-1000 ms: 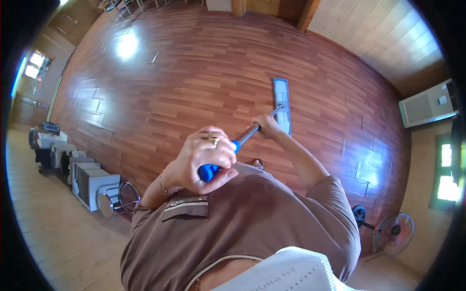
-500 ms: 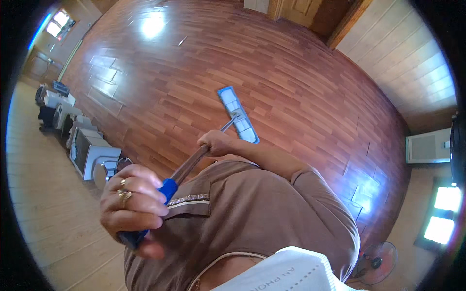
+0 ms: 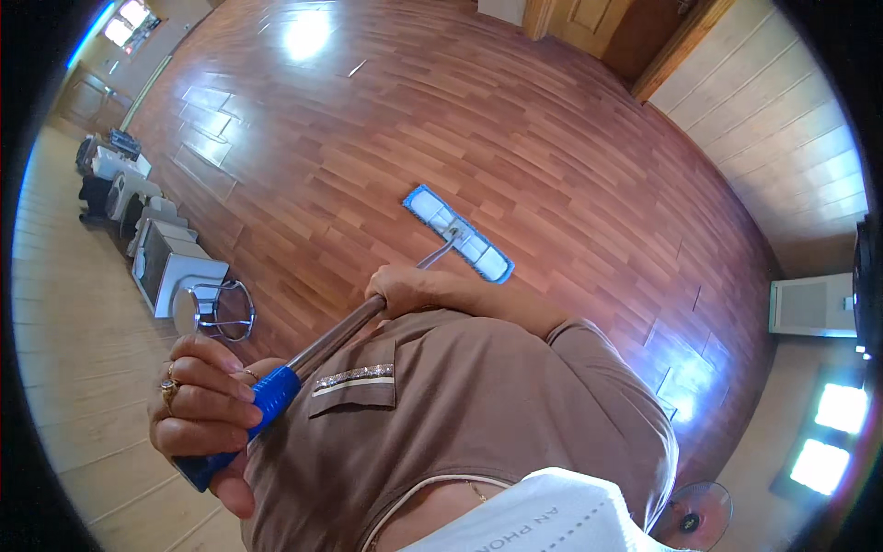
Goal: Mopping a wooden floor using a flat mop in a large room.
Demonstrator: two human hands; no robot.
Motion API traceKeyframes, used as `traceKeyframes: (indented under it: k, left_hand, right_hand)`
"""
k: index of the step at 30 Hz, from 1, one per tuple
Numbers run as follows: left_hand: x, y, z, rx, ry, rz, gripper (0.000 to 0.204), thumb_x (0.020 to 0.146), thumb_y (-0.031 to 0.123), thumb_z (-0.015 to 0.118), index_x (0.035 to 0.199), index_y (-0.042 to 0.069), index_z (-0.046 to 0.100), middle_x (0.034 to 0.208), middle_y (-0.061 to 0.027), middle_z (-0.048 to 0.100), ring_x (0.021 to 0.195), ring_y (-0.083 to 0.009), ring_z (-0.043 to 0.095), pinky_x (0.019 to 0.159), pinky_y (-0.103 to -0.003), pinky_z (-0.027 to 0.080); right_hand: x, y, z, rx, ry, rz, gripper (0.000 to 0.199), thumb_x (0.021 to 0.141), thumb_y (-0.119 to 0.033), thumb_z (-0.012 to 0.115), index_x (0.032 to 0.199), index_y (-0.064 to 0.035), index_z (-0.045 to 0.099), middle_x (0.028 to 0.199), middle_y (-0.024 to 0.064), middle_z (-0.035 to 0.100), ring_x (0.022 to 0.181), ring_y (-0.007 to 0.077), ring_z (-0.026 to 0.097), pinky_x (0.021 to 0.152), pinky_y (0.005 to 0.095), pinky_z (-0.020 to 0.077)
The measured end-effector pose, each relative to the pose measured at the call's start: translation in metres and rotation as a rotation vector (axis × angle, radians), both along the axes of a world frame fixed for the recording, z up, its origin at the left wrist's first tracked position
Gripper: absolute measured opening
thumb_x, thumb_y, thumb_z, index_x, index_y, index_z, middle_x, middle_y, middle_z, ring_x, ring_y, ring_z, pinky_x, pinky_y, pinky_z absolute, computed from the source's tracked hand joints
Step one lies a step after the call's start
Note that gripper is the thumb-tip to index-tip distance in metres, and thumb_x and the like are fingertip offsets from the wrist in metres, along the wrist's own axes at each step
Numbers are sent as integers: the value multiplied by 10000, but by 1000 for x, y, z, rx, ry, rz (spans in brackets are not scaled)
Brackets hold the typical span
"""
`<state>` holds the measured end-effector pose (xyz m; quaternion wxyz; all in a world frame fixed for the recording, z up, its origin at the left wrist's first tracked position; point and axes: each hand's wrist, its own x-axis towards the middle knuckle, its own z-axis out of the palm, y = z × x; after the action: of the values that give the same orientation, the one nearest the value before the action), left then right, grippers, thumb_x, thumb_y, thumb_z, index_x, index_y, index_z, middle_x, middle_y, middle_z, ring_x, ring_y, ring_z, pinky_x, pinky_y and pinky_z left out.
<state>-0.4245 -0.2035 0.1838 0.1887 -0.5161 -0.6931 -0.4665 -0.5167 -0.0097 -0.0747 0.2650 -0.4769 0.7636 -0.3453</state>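
Note:
A flat mop with a blue-fringed, white-backed rectangular head lies on the wooden floor in front of me. Its metal pole slants back toward my body at the lower left. My left hand, wearing rings, is closed round the blue plastic grip at the pole's upper end. Farther down, my right hand wraps round the bare metal part, its arm crossing in front of my chest. Part of the pole is hidden behind my right hand.
Along the left wall stand a metal-legged stool, a white appliance-like box and several other items. A doorway opens at the far right. A white cabinet-like unit and a fan stand at the right.
The mop head has come slightly nearer and turned, its near end swinging right. My left hand has moved left with the grip; my right hand has shifted slightly nearer me.

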Motion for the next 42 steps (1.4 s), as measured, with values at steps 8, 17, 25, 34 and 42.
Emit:
traceKeyframes:
  k: [8, 17, 25, 34, 42]
  left_hand:
    - [-34, 69, -40, 107, 27, -242, 508, 796, 581, 661, 831, 80, 583, 763, -71, 654, 672, -201, 598, 670, -368, 462]
    - [-81, 183, -65, -57, -90, -588, 403, 773, 426, 750, 875, 82, 566, 842, -85, 650, 747, -232, 609, 654, -385, 492]
    - [-121, 289, -130, 178, -457, -823, 251, 685, 185, 801, 718, 70, 581, 739, -79, 615, 682, -241, 546, 645, -414, 443]
    - [-193, 370, -161, -321, -534, -1222, 218, 712, 172, 773, 764, 88, 579, 810, -61, 607, 852, -241, 551, 826, -403, 402]
    - [-244, 381, -168, -491, -780, -1340, 248, 779, 135, 730, 973, 50, 602, 939, -60, 589, 955, -205, 521, 880, -360, 400]
  right_hand:
    - [11, 110, -30, -23, 97, -199, 93, 631, -193, 627, 636, -100, 627, 683, 166, 619, 694, 387, 597, 605, 490, 458]
    - [44, 247, -51, 73, 54, -722, 107, 639, -169, 607, 733, -132, 644, 741, 146, 645, 768, 380, 625, 647, 497, 483]
    - [65, 333, -104, 5, 162, -1302, 260, 813, -282, 670, 670, -74, 608, 651, 167, 596, 659, 376, 604, 560, 444, 455]
    - [75, 396, -151, 0, 359, -1750, 236, 773, -232, 707, 671, -50, 597, 689, 145, 603, 706, 356, 599, 624, 451, 449]
    - [82, 375, -174, 83, 411, -2022, 197, 746, -215, 732, 684, -50, 645, 708, 137, 628, 727, 355, 611, 674, 425, 485]
